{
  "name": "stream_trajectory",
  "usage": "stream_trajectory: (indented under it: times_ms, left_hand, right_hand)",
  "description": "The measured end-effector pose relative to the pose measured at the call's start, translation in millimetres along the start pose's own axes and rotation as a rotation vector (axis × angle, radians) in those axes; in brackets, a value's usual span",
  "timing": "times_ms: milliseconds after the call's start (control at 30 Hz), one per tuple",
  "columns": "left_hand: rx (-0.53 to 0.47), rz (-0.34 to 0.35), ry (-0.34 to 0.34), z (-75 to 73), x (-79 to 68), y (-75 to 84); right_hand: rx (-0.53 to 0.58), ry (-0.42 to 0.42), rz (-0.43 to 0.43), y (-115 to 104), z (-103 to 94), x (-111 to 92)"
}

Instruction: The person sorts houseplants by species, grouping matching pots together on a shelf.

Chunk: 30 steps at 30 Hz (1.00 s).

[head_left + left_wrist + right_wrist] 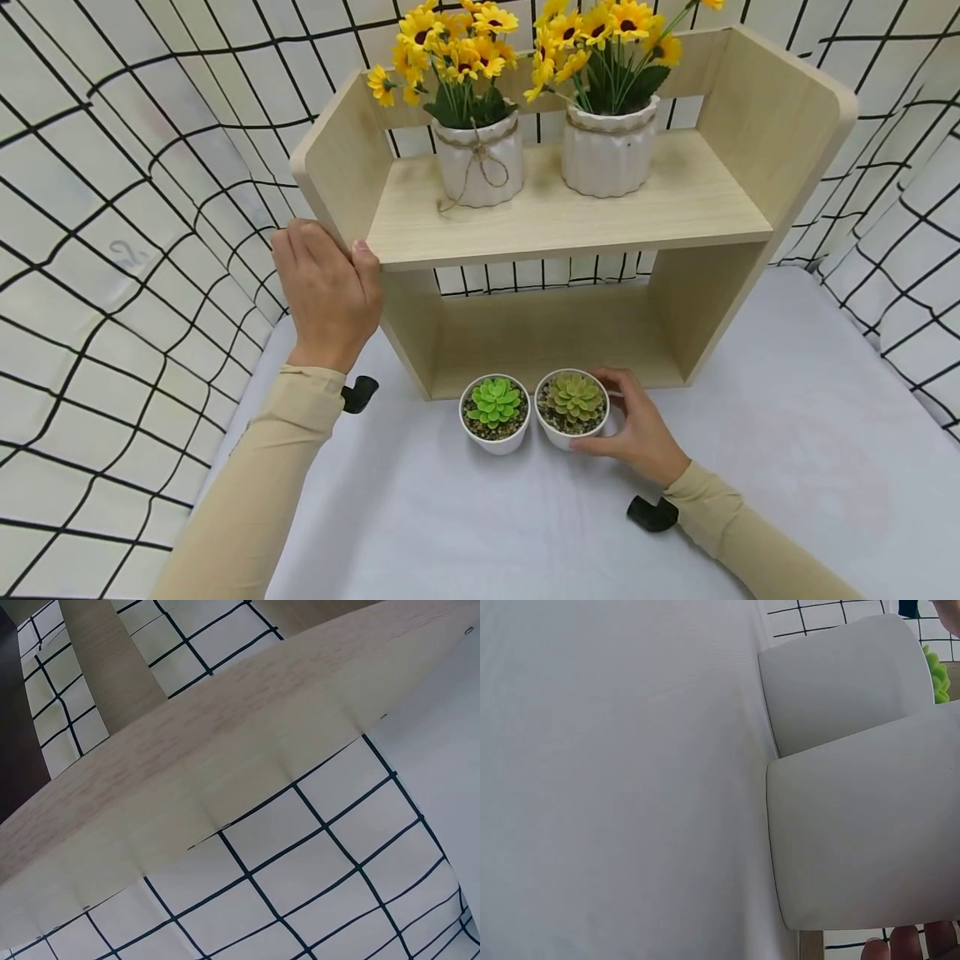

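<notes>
My left hand (pixel 326 292) grips the left side panel of a light wooden two-tier shelf (pixel 570 229), thumb on its front edge. That panel (pixel 217 750) fills a diagonal band in the left wrist view, where the hand itself is out of sight. At the shelf's lower front, my right hand (pixel 637 429) holds a white pot (pixel 862 832) with an olive-green succulent (pixel 573 396), thumb in front and fingers behind. Close to its left stands a similar white pot (pixel 498 446) with a bright green succulent (pixel 495 402). Both pots rest upright on the white cloth.
Two white ribbed pots, one with a twine bow (pixel 480 167) and one to its right (pixel 609 154), hold yellow artificial sunflowers on the upper tier. Black wire grid (pixel 150 250) over white sheeting surrounds the back and sides. White cloth (pixel 465 533) covers the surface in front.
</notes>
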<state>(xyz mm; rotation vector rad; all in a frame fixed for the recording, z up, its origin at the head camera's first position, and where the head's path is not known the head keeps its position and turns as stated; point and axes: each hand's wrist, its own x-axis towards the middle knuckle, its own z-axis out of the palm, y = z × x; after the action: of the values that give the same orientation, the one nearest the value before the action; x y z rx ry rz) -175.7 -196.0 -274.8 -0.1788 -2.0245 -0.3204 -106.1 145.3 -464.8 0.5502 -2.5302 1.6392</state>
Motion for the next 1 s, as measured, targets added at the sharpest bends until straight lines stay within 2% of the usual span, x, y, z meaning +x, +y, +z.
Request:
stream_trajectory:
  times_ms: [267,700,1000]
  left_hand:
    - [-0.001,-0.001,-0.002,-1.0,1.4,1.1]
    - [-0.009,0.002,0.014,-0.9,2.7,1.4]
    - [-0.007,0.007,0.012,-0.4,0.4,0.4]
  right_hand:
    - [-0.002,0.016,0.034,-4.5,1.7,-0.9]
    - [-0.02,0.092,0.045,-15.1,-0.8,-6.7]
    - [0.007,0.178,0.051,-20.1,-8.1,-2.1]
